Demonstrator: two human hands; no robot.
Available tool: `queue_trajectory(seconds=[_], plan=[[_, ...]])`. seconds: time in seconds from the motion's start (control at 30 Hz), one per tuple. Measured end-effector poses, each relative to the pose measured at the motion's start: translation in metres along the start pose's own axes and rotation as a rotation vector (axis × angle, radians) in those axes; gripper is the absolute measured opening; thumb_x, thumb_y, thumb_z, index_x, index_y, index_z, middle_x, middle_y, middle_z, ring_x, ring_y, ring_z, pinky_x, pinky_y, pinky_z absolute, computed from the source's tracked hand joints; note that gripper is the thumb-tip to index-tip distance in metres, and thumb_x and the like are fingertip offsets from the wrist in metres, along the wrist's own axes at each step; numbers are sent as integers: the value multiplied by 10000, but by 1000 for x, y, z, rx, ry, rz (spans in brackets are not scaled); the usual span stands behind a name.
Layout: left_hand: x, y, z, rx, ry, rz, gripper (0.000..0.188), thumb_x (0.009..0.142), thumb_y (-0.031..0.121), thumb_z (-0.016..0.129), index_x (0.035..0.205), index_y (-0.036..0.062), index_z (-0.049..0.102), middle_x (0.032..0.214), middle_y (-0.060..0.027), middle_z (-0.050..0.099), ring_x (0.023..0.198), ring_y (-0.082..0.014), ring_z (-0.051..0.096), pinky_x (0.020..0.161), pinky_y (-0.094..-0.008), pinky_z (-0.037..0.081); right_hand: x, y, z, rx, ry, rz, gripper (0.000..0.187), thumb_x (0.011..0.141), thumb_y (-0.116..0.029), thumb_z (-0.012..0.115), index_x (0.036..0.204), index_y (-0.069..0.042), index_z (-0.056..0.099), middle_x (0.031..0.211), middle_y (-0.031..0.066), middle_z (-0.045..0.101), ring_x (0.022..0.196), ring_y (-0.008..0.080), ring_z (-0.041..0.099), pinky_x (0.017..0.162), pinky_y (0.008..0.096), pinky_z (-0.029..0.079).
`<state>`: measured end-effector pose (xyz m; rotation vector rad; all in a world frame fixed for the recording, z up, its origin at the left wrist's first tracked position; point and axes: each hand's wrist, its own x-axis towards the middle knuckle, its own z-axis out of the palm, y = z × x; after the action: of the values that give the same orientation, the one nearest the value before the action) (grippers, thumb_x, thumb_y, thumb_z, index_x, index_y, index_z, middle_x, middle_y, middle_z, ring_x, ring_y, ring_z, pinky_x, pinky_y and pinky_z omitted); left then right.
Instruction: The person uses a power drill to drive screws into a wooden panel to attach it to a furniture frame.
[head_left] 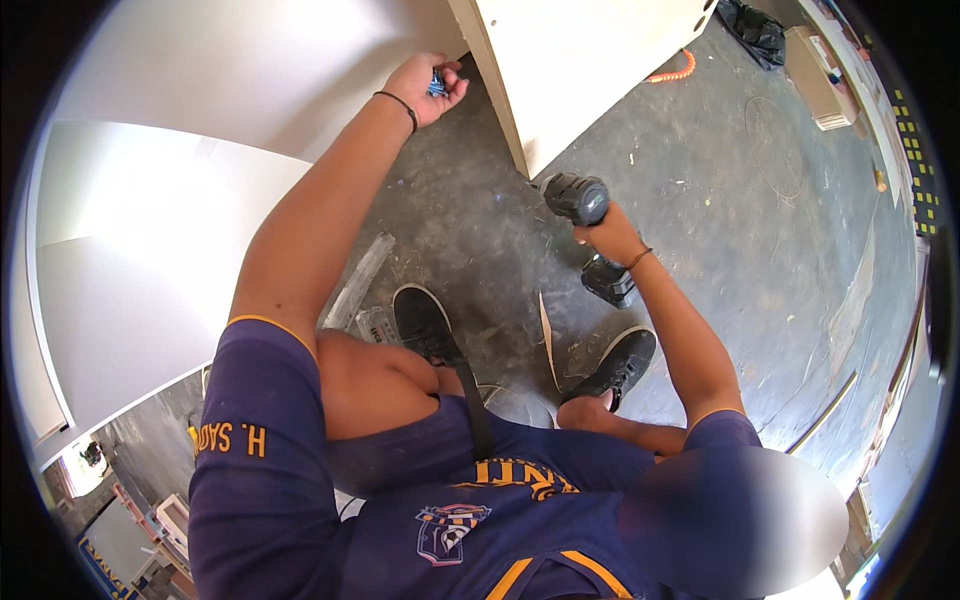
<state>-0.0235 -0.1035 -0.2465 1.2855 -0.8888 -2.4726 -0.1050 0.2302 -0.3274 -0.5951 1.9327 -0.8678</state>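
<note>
My right hand (612, 237) is wrapped round the grip of a black cordless drill (577, 198). The drill's nose points left, close to the lower corner of an upright pale wooden panel (590, 75); whether it touches cannot be made out. My left hand (424, 90) is raised beside that panel's left edge, its fingers curled round a small bunch of blue and silver screws (437, 84). Part of the bunch is hidden in the palm.
White cabinet boards (130, 250) stand along my left. Offcut strips (360, 280) and a wood sliver (548, 340) lie on the grey floor (720, 240) by my shoes. An orange coiled hose (676, 68), a black plastic bag (752, 35) and a cardboard box (820, 80) are farther off.
</note>
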Motion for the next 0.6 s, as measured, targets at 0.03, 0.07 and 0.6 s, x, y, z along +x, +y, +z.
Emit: queue_trajectory(seconds=[0.03,0.07,0.6], plan=[[-3,-3,4,4,19,0,153,921,98,430,940,-52,445,701,-65,453,551,-129,457,758,-372,529,3,0,-6,49,-30,-55,289,626,-117,688,870,21,622,784,107,648,703,178,608,664,306,477],[-6,-5,7,8,39,-1,149,922,92,423,947,-55,430,719,-73,456,560,-138,466,804,-401,536,6,0,-12,99,-61,-110,280,628,-111,686,872,13,623,787,97,648,701,170,604,664,302,477],[17,-21,-3,-7,-55,-12,144,942,107,380,899,-22,426,753,-88,482,652,-196,543,828,-423,529,-13,-53,-39,458,-61,-268,365,657,60,569,1019,12,583,909,82,643,662,125,559,613,273,465]])
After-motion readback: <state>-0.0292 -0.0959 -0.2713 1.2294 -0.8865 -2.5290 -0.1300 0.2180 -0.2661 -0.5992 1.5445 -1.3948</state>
